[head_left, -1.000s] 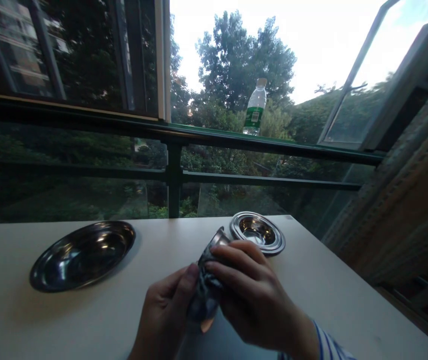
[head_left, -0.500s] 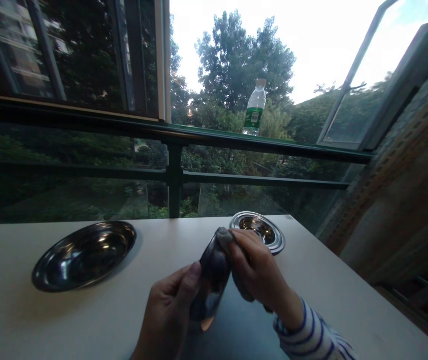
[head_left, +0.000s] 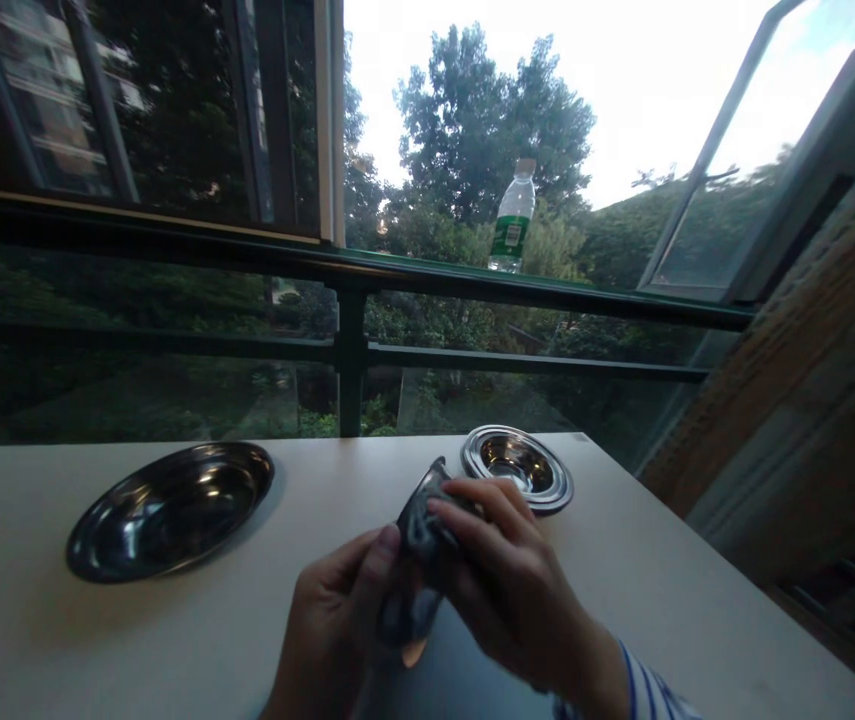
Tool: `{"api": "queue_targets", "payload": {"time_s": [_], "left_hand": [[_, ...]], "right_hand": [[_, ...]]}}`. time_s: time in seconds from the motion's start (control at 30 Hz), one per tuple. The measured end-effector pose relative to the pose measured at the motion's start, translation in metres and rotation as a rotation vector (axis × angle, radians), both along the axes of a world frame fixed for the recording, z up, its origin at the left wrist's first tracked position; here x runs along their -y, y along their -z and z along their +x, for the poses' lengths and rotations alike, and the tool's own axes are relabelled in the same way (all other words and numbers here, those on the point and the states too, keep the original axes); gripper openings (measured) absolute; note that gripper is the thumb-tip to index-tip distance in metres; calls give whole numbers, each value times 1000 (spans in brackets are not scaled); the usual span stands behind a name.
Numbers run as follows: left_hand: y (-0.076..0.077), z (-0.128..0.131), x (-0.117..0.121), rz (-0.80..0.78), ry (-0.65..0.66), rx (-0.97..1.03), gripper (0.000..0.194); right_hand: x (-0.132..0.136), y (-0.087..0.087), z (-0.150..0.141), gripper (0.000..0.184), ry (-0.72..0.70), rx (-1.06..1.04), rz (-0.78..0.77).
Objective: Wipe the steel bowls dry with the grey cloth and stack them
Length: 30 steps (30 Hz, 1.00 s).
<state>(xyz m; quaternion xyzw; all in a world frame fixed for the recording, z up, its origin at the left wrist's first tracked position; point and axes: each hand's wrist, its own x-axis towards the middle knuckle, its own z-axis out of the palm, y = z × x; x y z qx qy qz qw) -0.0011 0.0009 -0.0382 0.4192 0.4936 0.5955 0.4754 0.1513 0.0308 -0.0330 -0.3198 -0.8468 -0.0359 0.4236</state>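
My left hand grips a shiny steel bowl by its rim, thumb on the near side. The bowl is tipped up on edge above the table, its rounded side turned to the right. Under the fingers of my right hand a dark grey cloth is bunched and pressed against that rounded side. Part of the bowl is hidden behind the cloth and both hands. Fingertips of my left hand show below the bowl's lower edge.
A large oval steel dish lies on the white table at the left. At the back right stand smaller nested steel bowls. Behind the table runs a dark green railing, with a plastic bottle on its ledge.
My right hand has slid the cloth from the bowl's upper rim down onto its rounded side, fingers now flatter over it. My left hand and the bowl have hardly moved.
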Motion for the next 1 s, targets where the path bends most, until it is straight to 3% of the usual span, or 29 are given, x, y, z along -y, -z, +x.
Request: {"api": "queue_targets", "payload": {"time_s": [0.13, 0.27, 0.37, 0.5, 0.77, 0.9, 1.0], "left_hand": [[-1, 0, 0, -3, -52, 49, 31], [1, -1, -2, 5, -19, 35, 36], [4, -4, -5, 23, -8, 27, 35], [4, -8, -9, 30, 19, 71, 28], [-6, -6, -6, -70, 80, 308, 32], [-8, -5, -6, -68, 129, 307, 28], [-4, -6, -6, -42, 147, 224, 26]], "right_hand": [[8, 0, -5, 40, -44, 68, 81], [0, 2, -2, 34, 94, 0, 4], [2, 3, -4, 40, 147, 31, -26], [13, 8, -13, 54, 140, 157, 44], [16, 16, -20, 53, 129, 188, 166], [10, 11, -14, 46, 92, 152, 164], [4, 5, -8, 32, 144, 78, 67]]}}
